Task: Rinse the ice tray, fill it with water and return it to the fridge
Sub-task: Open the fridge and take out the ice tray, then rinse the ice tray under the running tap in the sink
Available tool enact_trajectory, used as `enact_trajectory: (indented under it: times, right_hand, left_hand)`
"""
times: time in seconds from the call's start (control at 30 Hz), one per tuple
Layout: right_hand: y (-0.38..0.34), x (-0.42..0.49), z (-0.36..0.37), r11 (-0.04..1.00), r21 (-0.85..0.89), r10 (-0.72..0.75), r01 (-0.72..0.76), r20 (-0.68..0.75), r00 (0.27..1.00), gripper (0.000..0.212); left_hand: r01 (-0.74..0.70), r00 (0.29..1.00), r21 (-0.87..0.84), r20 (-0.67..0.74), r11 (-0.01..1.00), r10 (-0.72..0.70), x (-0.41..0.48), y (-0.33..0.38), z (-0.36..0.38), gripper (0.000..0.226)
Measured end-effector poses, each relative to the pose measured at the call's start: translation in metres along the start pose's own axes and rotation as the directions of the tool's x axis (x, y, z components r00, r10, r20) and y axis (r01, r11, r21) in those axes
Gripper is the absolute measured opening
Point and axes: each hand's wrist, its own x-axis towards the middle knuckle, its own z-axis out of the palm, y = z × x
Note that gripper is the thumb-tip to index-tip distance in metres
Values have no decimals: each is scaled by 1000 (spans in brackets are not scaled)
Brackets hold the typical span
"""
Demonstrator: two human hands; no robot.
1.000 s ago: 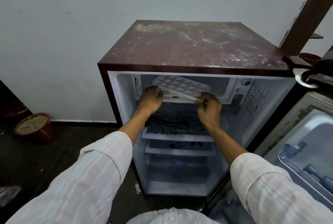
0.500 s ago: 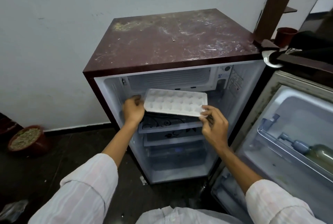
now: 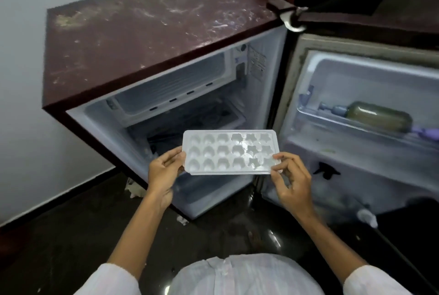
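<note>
Ice tray [image 3: 229, 152] sits level before the open fridge [image 3: 152, 40], seemingly empty. Left hand [image 3: 164, 171] pinches its left end; right hand [image 3: 291, 180] pinches its right end.

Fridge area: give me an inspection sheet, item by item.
Surface: dark floor, shiny and wet-looking near the fridge.
Job's things: white ice tray held level, outside the open fridge; door swung wide.
Clutter: paper scraps on the floor; bottle lying in the door shelf.
Grippers: left hand and right hand each grip a tray end.
Cables: nothing seen.
Surroundings: pale wall behind.
</note>
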Motion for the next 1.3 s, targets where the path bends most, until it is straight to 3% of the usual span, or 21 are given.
enact_trajectory:
  times: [0.13, 0.3, 0.47, 0.77, 0.83, 0.9, 0.97, 1.13, 1.3]
  right_hand:
    - [-18, -48, -17, 971, 45, 238, -234, -221, 946, 6]
    - [-32, -103, -48, 820, 240, 570, -520, -419, 707, 32]
    - [-51, -163, -93, 701, 301, 691, -646, -509, 513, 28]
    - [-82, -267, -164, 627, 468, 702, -622, -685, 192, 24]
    - [-86, -280, -171, 619, 487, 700, -616, -698, 150, 24]
    - [-99, -326, -204, 619, 540, 660, -570, -752, 5, 24]
    - [-101, -329, -207, 602, 569, 683, -560, -730, -7, 24]
    - [-126, -391, -246, 623, 634, 635, -459, -752, -176, 23]
    - [-156, -439, -269, 652, 659, 574, -375, -752, -324, 21]
  left_hand:
    - [44, 985, 41, 167, 998, -50, -13, -17, 12, 24]
    - [72, 901, 140, 415, 988, -124, -26, -38, 36, 29]
    - [23, 769, 256, 614, 966, -180, -54, -49, 70, 30]
    - [-304, 473, 326, 867, 895, -155, -145, -80, 145, 25]
    - [-330, 442, 334, 881, 883, -167, -160, -82, 158, 25]
    - [-406, 331, 335, 921, 850, -205, -213, -105, 187, 25]
    - [-419, 336, 322, 924, 849, -185, -221, -105, 194, 26]
    - [-528, 176, 272, 962, 804, -210, -299, -137, 240, 23]
    - [-541, -8, 213, 966, 813, -258, -369, -157, 267, 24]
